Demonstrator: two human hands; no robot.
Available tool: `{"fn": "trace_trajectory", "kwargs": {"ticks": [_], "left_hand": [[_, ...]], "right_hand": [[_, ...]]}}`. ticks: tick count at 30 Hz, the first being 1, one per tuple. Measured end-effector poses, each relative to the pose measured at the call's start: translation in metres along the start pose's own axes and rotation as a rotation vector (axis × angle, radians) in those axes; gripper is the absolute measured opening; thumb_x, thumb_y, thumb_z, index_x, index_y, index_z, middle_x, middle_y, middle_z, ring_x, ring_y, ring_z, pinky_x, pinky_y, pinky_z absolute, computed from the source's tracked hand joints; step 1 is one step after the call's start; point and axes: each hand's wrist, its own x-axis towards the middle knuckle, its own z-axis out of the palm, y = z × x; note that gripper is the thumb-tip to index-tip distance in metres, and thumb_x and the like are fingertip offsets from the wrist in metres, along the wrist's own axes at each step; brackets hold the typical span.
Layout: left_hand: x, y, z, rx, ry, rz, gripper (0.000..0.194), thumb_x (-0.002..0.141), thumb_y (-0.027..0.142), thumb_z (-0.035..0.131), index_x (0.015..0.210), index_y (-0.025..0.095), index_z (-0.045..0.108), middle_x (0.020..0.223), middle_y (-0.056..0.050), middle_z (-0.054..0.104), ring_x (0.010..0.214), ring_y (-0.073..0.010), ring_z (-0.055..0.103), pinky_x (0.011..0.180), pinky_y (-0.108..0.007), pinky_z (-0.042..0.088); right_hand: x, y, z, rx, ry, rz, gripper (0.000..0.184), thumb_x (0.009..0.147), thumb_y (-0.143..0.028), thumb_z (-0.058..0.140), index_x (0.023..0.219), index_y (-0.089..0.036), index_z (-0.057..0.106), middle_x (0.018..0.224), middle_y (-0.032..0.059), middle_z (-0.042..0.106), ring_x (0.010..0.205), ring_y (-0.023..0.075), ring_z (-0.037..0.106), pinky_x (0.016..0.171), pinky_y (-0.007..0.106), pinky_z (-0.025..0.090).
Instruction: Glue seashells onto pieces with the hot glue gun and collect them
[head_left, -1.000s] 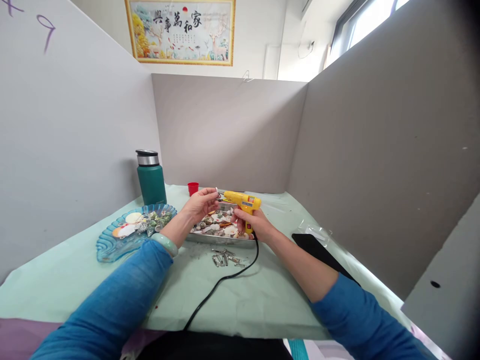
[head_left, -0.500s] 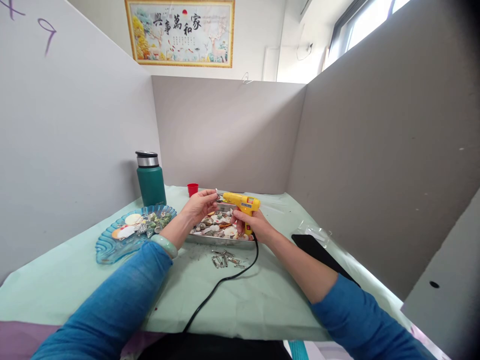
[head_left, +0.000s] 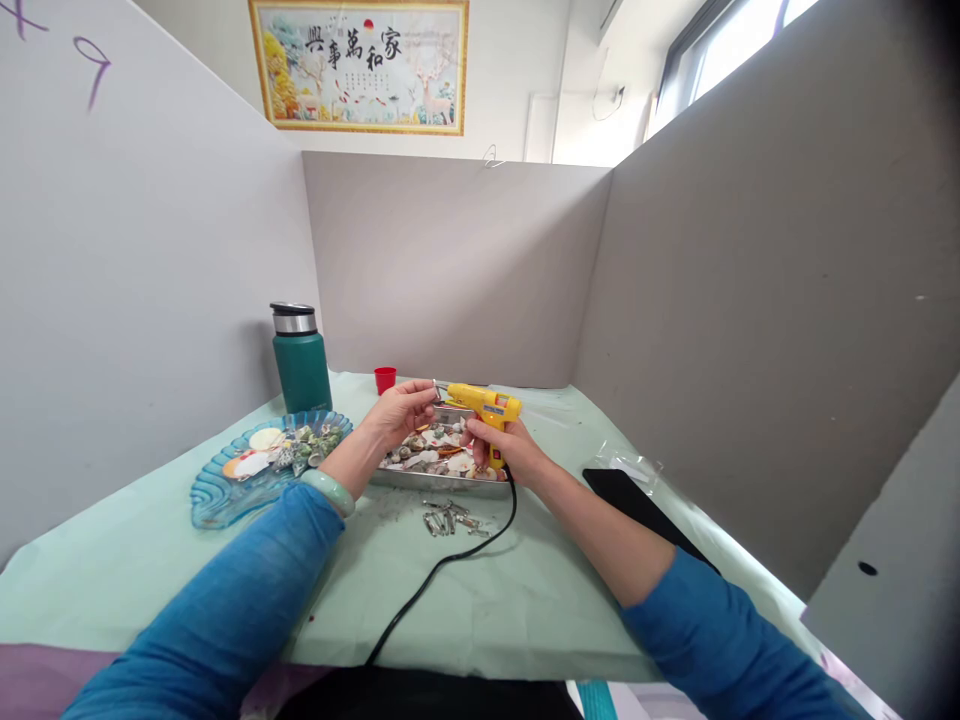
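Above the metal tray (head_left: 442, 482), the person's right hand (head_left: 504, 448) grips the yellow glue gun (head_left: 484, 401) by its handle, nozzle directed toward the left hand. The left hand (head_left: 405, 408) pinches a small item (head_left: 437, 390) between thumb and fingertips, close to the nozzle; the item is too small and too covered by the fingers to identify, and contact with the nozzle cannot be confirmed. Both hands partly mask the tray, which contains mixed shells (head_left: 431, 452). The black cord (head_left: 442, 562) runs from the handle across the worktop (head_left: 555, 600) and is cut off from view at the near edge. Small metal clips (head_left: 452, 518) lie in a pile in front of the tray; individual shapes overlap. The left forearm hides part of the blue shell-shaped dish (head_left: 217, 505).
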Motion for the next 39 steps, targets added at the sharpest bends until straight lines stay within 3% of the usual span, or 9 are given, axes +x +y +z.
{"fn": "trace_trajectory", "kwargs": {"ticks": [27, 34, 39], "left_hand": [[-0.0005, 0.0005, 0.0006, -0.017, -0.008, -0.025, 0.022, 0.066, 0.006, 0.072, 0.085, 0.011, 0.061, 0.063, 0.0, 0.062, 0.044, -0.0058, 0.054, 0.048, -0.019, 0.051], [-0.0002, 0.0017, 0.0012, -0.016, 0.017, 0.013, 0.024, 0.064, 0.008, 0.074, 0.084, 0.012, 0.061, 0.061, 0.002, 0.06, 0.043, -0.0049, 0.052, 0.048, -0.02, 0.05], [-0.0007, 0.0008, 0.0042, 0.074, 0.047, 0.118, 0.027, 0.058, 0.013, 0.078, 0.078, 0.011, 0.06, 0.058, 0.003, 0.059, 0.041, -0.0043, 0.049, 0.045, -0.019, 0.047]], "right_hand": [[-0.0024, -0.0056, 0.0012, -0.017, 0.005, 0.036, 0.028, 0.073, -0.044, 0.066, 0.076, -0.017, 0.059, 0.065, 0.0, 0.065, 0.041, 0.0071, 0.051, 0.038, 0.019, 0.039], [-0.0008, -0.0013, 0.0004, -0.022, -0.009, 0.01, 0.03, 0.072, -0.045, 0.067, 0.079, -0.017, 0.059, 0.07, 0.0, 0.065, 0.043, 0.0069, 0.052, 0.04, 0.019, 0.041], [-0.0003, -0.0009, 0.0, -0.019, 0.0, 0.012, 0.029, 0.072, -0.044, 0.067, 0.079, -0.018, 0.058, 0.069, -0.0006, 0.065, 0.043, 0.0068, 0.053, 0.04, 0.019, 0.041]]}}
